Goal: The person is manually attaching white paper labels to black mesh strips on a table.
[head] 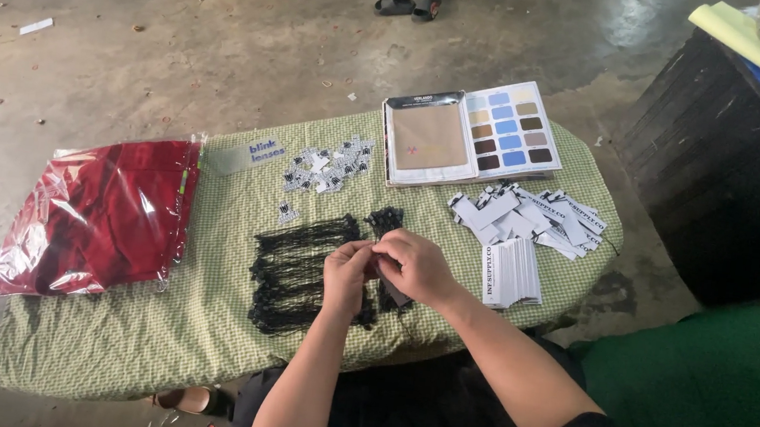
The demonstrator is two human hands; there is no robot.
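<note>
Pinched between both sets of fingertips is a small dark piece, likely one black string loop with a tag; too small to tell exactly. Left hand (347,271) and right hand (414,264) meet, touching, above the green checked cloth (151,331), both closed on that piece.

Black strings (294,270) lie in a loose bundle just left of and under the hands; a smaller dark clump (386,219) sits just beyond them.

Risk, as I judge it: strings tangle easily, so lifting one could drag neighbours off the near edge.

Small printed tags (328,169) far left of the hands. White card labels (530,220) right, a neat stack (513,273) nearer. Colour swatch book (468,138) far. Red bagged garment (102,213) at left end.
</note>
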